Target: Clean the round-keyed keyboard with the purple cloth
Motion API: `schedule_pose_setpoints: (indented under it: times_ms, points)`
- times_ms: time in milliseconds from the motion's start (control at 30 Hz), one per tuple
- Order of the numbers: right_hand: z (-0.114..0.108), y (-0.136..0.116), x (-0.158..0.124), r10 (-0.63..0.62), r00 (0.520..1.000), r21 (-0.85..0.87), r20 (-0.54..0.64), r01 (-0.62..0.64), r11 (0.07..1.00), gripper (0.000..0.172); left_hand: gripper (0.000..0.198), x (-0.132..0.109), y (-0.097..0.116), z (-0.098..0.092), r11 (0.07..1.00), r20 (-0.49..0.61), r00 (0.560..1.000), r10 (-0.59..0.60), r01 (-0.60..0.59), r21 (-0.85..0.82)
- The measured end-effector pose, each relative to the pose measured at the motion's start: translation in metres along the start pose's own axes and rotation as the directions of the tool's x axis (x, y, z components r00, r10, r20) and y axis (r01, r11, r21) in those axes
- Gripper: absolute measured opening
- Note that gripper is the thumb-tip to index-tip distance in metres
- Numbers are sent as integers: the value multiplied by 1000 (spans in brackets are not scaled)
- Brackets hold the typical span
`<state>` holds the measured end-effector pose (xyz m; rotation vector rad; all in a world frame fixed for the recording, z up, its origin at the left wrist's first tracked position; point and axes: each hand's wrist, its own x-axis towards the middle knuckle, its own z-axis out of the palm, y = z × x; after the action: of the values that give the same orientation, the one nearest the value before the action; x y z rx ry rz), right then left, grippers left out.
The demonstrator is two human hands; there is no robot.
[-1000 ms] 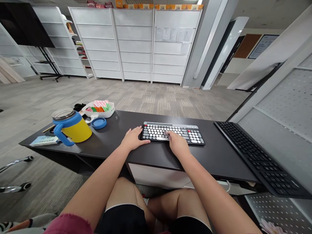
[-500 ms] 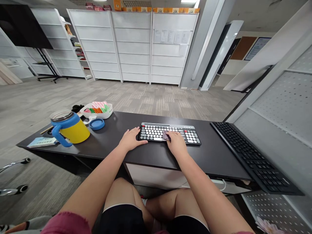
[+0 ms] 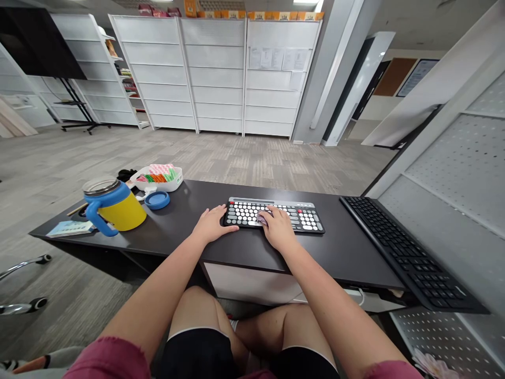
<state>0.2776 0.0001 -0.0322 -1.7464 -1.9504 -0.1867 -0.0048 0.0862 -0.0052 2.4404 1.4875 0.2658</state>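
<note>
Even, soft overhead light; ceiling lamp (image 3: pixel 305 2) at top edge; shadow under desk (image 3: pixel 343 252); corners stretched.

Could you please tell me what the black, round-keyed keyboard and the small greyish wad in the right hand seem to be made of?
The black, round-keyed keyboard looks like matte plastic, judging by its evenly coloured, low-glare surface. The small greyish wad in the right hand is probably dull, soft fabric, as it looks crumpled, though paper is possible.

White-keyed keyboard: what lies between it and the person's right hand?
In the head view, a small patterned piece, apparently cloth, lies between the right hand and the white-keyed keyboard, partly hidden by that hand.
</note>
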Motion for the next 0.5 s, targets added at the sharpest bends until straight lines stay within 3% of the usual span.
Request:
schedule_pose_setpoints:
  times_ms: [500]
  points:
    - [1, -1, -5, -6, 998, 29, 68, 4, 1000, 47, 111, 1, 0, 0, 1000, -11, 1000, 4, -4, 6]
